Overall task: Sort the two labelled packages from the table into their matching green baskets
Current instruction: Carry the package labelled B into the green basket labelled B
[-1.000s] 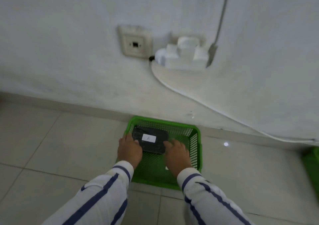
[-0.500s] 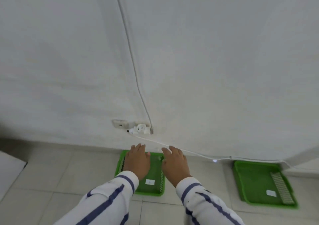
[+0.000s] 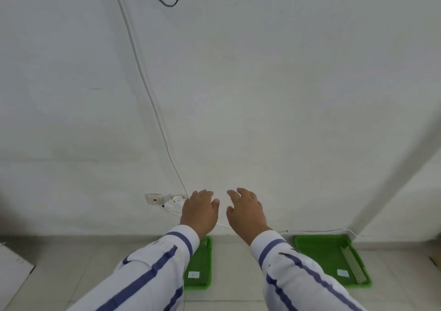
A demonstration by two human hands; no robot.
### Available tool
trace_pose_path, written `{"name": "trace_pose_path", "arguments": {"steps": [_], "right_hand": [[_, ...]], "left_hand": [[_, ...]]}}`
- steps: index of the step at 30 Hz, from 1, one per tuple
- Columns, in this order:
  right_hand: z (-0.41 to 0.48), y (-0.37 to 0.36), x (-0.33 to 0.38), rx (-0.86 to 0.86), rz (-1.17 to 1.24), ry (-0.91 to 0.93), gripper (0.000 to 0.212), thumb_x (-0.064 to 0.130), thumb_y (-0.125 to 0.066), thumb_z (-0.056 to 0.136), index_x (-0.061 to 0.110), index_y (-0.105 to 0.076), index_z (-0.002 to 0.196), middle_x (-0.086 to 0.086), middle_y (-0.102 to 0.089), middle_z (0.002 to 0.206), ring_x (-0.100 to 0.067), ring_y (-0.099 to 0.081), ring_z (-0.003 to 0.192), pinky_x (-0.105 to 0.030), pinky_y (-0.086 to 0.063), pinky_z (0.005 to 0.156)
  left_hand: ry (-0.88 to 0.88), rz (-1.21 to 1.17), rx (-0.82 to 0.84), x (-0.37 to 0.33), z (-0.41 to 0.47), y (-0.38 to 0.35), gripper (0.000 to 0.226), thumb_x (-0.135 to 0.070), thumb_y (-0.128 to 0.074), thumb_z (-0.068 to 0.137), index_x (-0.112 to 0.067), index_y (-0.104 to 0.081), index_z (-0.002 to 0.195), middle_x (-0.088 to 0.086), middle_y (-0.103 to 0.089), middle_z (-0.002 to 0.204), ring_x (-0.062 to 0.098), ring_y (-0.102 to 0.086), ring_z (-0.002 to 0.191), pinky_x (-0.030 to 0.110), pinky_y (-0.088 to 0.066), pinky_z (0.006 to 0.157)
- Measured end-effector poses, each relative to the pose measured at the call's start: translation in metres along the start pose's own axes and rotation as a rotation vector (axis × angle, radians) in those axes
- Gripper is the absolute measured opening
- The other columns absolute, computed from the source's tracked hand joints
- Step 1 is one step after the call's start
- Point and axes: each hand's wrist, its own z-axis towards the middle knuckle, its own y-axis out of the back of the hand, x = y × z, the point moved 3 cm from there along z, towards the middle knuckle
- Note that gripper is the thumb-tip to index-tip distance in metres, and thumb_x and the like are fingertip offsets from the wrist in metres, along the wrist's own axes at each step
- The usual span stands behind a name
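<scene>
Two green baskets stand on the tiled floor against the wall. The left basket (image 3: 202,263) carries a white label on its front wall, and my left sleeve hides most of it. The right basket (image 3: 327,258) also has a white label and shows a bare green bottom. My left hand (image 3: 200,211) and my right hand (image 3: 245,211) are held out in front of the wall, high above the baskets, fingers apart and holding nothing. No package is visible; the dark package labelled A is hidden behind my left arm.
A white wall fills most of the view. A wall socket (image 3: 154,198) and a white plug adapter (image 3: 175,201) sit low on the wall, with a white cable (image 3: 148,91) running upward. A white board edge (image 3: 12,270) lies at the far left on the floor.
Both hands have let go of the package labelled A in the left basket and risen. The view has pulled back and up, bringing the right basket into sight.
</scene>
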Motion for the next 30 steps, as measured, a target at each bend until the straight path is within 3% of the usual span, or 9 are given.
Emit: {"name": "trace_pose_path", "arguments": {"steps": [4, 12, 18, 24, 30], "right_hand": [[-0.049, 0.037, -0.022, -0.031, 0.005, -0.048, 0.048, 0.027, -0.042, 0.094, 0.023, -0.035, 0.141, -0.007, -0.034, 0.150, -0.025, -0.027, 0.137, -0.040, -0.029, 0.109], [-0.107, 0.126, -0.102, -0.149, -0.023, -0.090, 0.045, 0.029, -0.042, 0.094, 0.022, -0.039, 0.139, -0.006, -0.036, 0.149, -0.026, -0.029, 0.137, -0.041, -0.031, 0.109], [-0.150, 0.196, -0.222, -0.187, -0.072, -0.125, 0.044, 0.029, -0.042, 0.095, 0.022, -0.040, 0.138, -0.005, -0.036, 0.149, -0.026, -0.030, 0.137, -0.041, -0.031, 0.109], [-0.207, 0.270, -0.365, -0.186, -0.174, -0.159, 0.046, 0.027, -0.044, 0.092, 0.021, -0.041, 0.137, -0.007, -0.039, 0.145, -0.027, -0.033, 0.133, -0.041, -0.032, 0.107], [-0.236, 0.311, -0.487, -0.181, -0.127, -0.280, 0.046, 0.027, -0.042, 0.092, 0.021, -0.040, 0.138, -0.007, -0.039, 0.145, -0.027, -0.033, 0.132, -0.041, -0.032, 0.107]], "left_hand": [[-0.055, 0.008, 0.024, -0.044, -0.047, 0.002, 0.046, -0.036, -0.032, 0.098, -0.016, -0.043, 0.137, 0.003, -0.043, 0.147, 0.024, -0.034, 0.138, 0.042, -0.025, 0.115], [-0.207, 0.035, -0.008, -0.167, -0.081, -0.009, 0.045, -0.036, -0.032, 0.097, -0.016, -0.046, 0.135, 0.003, -0.049, 0.142, 0.024, -0.041, 0.132, 0.041, -0.031, 0.111], [-0.272, -0.019, -0.012, -0.299, -0.101, -0.058, 0.045, -0.036, -0.033, 0.097, -0.015, -0.046, 0.135, 0.004, -0.051, 0.140, 0.024, -0.045, 0.128, 0.041, -0.035, 0.108], [-0.295, -0.107, 0.097, -0.440, -0.132, -0.136, 0.048, -0.036, -0.031, 0.098, -0.014, -0.042, 0.138, 0.005, -0.046, 0.145, 0.024, -0.042, 0.132, 0.040, -0.033, 0.109], [-0.322, -0.134, 0.192, -0.550, -0.146, -0.209, 0.048, -0.038, -0.032, 0.097, -0.016, -0.042, 0.139, 0.006, -0.046, 0.145, 0.026, -0.043, 0.131, 0.039, -0.033, 0.109]]}}
